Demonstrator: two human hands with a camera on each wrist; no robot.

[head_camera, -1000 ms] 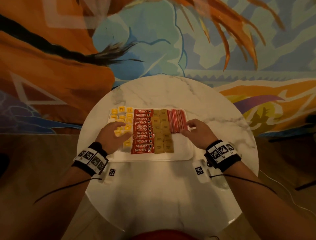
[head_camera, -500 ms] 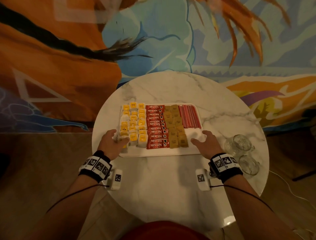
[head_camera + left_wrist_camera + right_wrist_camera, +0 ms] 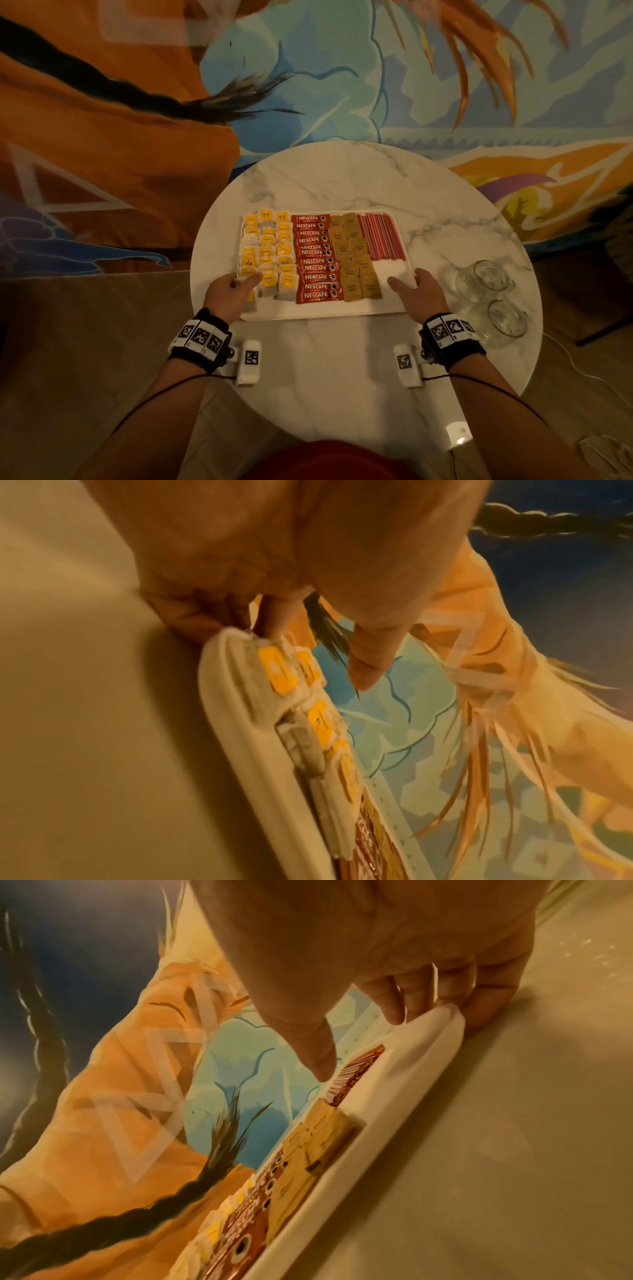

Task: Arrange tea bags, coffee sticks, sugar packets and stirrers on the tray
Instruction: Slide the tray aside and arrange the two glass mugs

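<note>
**Right hand at the tray's corner**

The right hand reaches down to the corner of the white tray, its fingers curling around the rim against the pale table while the thumb hovers above the red stirrers. Brown sugar packets lie beside red coffee sticks, then yellow-tagged tea bags. A painted mural fills the background.

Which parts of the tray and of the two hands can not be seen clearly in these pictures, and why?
- Head view: the left hand covers the tray's near left corner and some tea bags.
- Head view: print on the sugar packets is too small to read.
- Left wrist view: motion blur; fingers curl behind the rim.
- Right wrist view: the right hand shows, but the fingers pass behind the rim.
- The stirrers cannot be counted.
</note>
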